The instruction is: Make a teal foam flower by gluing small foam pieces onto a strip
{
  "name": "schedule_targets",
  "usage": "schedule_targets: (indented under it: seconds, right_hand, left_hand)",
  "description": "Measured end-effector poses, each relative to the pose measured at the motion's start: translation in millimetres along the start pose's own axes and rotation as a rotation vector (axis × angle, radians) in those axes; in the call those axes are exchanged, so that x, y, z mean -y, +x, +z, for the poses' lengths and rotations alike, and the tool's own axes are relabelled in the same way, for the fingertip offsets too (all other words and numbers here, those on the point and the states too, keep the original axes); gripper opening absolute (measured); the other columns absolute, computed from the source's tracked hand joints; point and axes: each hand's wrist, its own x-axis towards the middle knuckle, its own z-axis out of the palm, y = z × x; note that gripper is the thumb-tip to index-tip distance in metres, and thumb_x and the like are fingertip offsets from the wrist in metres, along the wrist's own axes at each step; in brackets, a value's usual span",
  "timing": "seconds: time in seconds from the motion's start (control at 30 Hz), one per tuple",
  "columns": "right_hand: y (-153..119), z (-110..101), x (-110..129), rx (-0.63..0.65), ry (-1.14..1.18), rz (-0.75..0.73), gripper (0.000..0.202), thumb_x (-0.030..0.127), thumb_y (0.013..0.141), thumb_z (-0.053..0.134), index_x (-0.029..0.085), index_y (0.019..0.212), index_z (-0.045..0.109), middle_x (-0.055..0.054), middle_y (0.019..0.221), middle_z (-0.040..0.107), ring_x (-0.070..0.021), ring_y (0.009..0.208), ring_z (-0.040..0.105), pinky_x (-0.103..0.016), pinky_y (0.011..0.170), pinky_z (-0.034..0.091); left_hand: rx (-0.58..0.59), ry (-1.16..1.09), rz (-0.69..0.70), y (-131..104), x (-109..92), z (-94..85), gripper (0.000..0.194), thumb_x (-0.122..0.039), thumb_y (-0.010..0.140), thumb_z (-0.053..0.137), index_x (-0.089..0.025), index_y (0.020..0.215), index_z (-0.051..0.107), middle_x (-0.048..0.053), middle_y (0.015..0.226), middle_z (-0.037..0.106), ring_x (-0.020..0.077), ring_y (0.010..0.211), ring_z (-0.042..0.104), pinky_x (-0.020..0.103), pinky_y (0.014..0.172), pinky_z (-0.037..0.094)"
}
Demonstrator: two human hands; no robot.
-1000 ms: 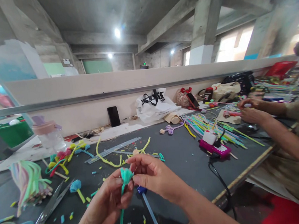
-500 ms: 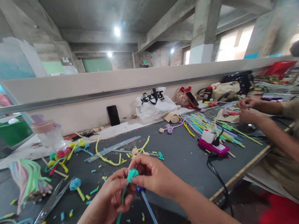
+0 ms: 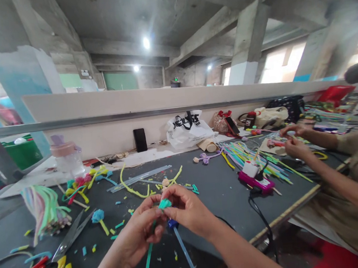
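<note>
A small teal chenille-stem flower (image 3: 165,203) is pinched between my two hands, just above the table. My left hand (image 3: 144,225) grips it at the base, with the teal stem (image 3: 146,265) hanging down below the fingers. On the other side, my right hand (image 3: 187,212) holds the flower's edge between thumb and fingertips. Under the hands lies a translucent bluish stick (image 3: 185,252) with a dark blue piece (image 3: 172,224) at its upper end. Left of my hands, a blue flower on a yellow stem (image 3: 98,216) rests among short cut bits.
Large scissors (image 3: 60,253) lie open at left, by a bundle of pastel stems (image 3: 46,207). Ahead are a bottle (image 3: 67,160), a phone (image 3: 140,139) and a white bag (image 3: 187,129). A magenta power strip (image 3: 256,183) sits right, near a co-worker's hands (image 3: 295,141).
The view has shifted, so the tabletop things appear slightly to the right and lower. Both hands stay on the teal flower, which is turned a little and more covered by the fingers.
</note>
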Motion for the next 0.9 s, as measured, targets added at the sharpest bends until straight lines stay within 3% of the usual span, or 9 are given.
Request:
schedule_targets:
  seconds: [0.13,0.27,0.37,0.47,0.63,0.73,0.8,0.9]
  right_hand:
    - [5,6,3,-0.029,0.045,0.028,0.02,0.017,0.068,0.065,0.019,0.085,0.053,0.003,0.078,0.053,-0.0096,0.066,0.05,-0.022,0.061,0.041]
    - [6,9,15,-0.01,0.085,0.071,0.022,0.021,0.069,0.066,0.019,0.085,0.052,0.003,0.08,0.055,-0.01,0.07,0.052,-0.023,0.065,0.042]
    - [2,8,27,0.009,0.114,0.068,0.024,0.025,0.069,0.067,0.019,0.085,0.051,0.002,0.082,0.057,-0.0109,0.074,0.055,-0.025,0.07,0.044]
    - [-5,6,38,-0.003,0.104,0.049,0.025,0.026,0.069,0.067,0.019,0.086,0.05,0.002,0.078,0.057,-0.011,0.071,0.055,-0.025,0.068,0.044]
    - [-26,9,46,-0.088,0.025,-0.048,0.024,0.022,0.065,0.065,0.018,0.085,0.053,0.004,0.072,0.052,-0.0096,0.065,0.049,-0.022,0.062,0.041]
    - [-43,16,43,-0.171,0.081,-0.034,0.024,0.023,0.064,0.063,0.019,0.085,0.052,0.004,0.072,0.05,-0.0095,0.062,0.048,-0.022,0.06,0.042]
    - [-51,22,39,-0.218,0.166,-0.064,0.023,0.022,0.062,0.062,0.019,0.083,0.051,0.004,0.072,0.05,-0.0095,0.062,0.048,-0.022,0.059,0.042]
    - [-55,34,28,-0.253,0.209,-0.087,0.022,0.02,0.061,0.06,0.02,0.081,0.051,0.004,0.069,0.049,-0.0094,0.06,0.047,-0.021,0.057,0.041]
  left_hand:
    - [0.057,-0.124,-0.019,-1,-4,-3.5,0.038,-0.022,0.076,0.052,-0.022,0.113,0.047,-0.002,0.069,0.054,0.0062,0.044,0.047,0.014,0.035,0.022]
    - [0.078,-0.205,0.025,-1,-7,-7.2,0.035,-0.027,0.078,0.048,-0.02,0.113,0.047,0.0,0.072,0.057,0.0096,0.048,0.052,0.015,0.034,0.029]
    - [0.073,-0.155,0.082,-6,-10,-4.9,0.034,-0.033,0.083,0.043,-0.017,0.113,0.047,0.003,0.08,0.06,0.0122,0.052,0.056,0.019,0.035,0.038]
    - [0.075,-0.048,0.042,-20,-14,1.7,0.035,-0.034,0.083,0.044,-0.02,0.116,0.046,0.003,0.08,0.062,0.013,0.052,0.059,0.02,0.037,0.042]
    - [0.0,0.011,0.035,-58,-5,20.6,0.038,-0.038,0.082,0.05,-0.023,0.117,0.049,0.003,0.081,0.062,0.0115,0.045,0.057,0.019,0.033,0.04]
    - [-0.179,0.124,0.029,-78,5,28.3,0.04,-0.046,0.081,0.051,-0.022,0.114,0.052,0.004,0.081,0.061,0.0102,0.044,0.053,0.019,0.033,0.038]
    - [-0.215,0.162,0.051,-86,12,24.9,0.041,-0.046,0.081,0.05,-0.022,0.113,0.054,0.006,0.086,0.062,0.0108,0.047,0.052,0.021,0.036,0.039]
    - [-0.178,0.149,0.115,-93,25,7.4,0.038,-0.046,0.085,0.043,-0.023,0.112,0.057,0.006,0.089,0.064,0.0141,0.049,0.053,0.025,0.037,0.039]
